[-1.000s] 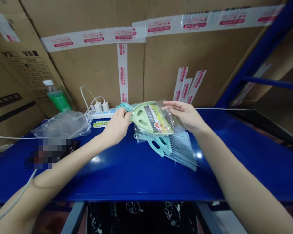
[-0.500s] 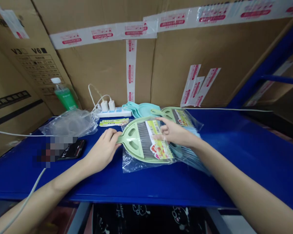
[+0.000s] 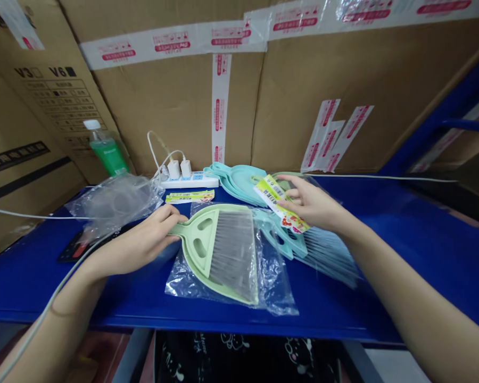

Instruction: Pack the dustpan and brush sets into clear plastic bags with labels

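Green plastic dustpan (image 3: 192,270), with its grey-bristled brush (image 3: 233,255) nested on it, lies near the front edge of the blue worktop (image 3: 139,306), about midway between the left and right ends; handle points left, bristles right. Your left hand (image 3: 143,242) has its fingers closed around the handle end. Clear plastic bag (image 3: 277,290) spreads below and to the right of the pan; you cannot tell from this view how much of the set it encloses. Your right hand (image 3: 313,199) is partly closed, thumb and fingers pinching a yellow-and-white label card (image 3: 281,205), tilted, above the worktop's rear half.

Under and beside that card, you have light-blue brushes (image 3: 329,258), bristles toward the right end. Behind your right hand, a second green piece (image 3: 286,184) shows, mostly hidden. Light-blue dustpans (image 3: 247,183) lie stacked at the back edge; left of them, a white power strip (image 3: 189,182) carries two plugged chargers (image 3: 179,169). Loose labels (image 3: 189,197) rest just in front of the strip. Toward the back left corner: crumpled clear bags (image 3: 120,199) and a green-filled bottle (image 3: 109,154). Dark device (image 3: 69,250) near the left end, partly covered.
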The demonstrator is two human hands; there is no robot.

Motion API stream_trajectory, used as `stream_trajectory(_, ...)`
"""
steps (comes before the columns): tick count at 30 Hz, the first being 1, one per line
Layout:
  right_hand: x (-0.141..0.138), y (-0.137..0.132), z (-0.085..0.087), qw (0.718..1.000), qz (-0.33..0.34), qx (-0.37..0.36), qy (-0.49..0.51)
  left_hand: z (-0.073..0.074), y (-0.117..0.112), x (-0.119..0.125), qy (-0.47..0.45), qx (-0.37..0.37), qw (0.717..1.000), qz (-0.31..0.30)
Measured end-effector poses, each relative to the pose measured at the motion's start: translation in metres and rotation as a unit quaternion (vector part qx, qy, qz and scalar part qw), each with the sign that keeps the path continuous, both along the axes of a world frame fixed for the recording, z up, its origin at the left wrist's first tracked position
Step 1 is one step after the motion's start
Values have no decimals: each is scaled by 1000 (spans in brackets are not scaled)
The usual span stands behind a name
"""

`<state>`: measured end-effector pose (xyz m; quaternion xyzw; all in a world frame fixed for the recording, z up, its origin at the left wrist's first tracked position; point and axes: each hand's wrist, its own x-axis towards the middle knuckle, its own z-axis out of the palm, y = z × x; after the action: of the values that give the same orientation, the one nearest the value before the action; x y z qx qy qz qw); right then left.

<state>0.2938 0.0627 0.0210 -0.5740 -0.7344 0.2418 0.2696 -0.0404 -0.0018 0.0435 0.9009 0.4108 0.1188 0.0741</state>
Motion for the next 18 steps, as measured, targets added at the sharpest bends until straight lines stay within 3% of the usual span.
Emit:
stream_trajectory(4, -6, 0, 3, 999, 16, 34, -31, 3, 0, -7, 4, -34, 999, -10)
stream_trajectory(9, -31, 11, 17, 978, 57, 125, -155, 3, 0, -13, 12, -73, 997, -24)
stream_trajectory(13, -71, 33, 26, 957, 171, 133, -192, 2, 1, -14, 22, -100, 994, -31)
stream_trajectory(18, -135, 64, 23, 933, 223, 128, -253, -2, 2, -15, 35, -115, 992, -35)
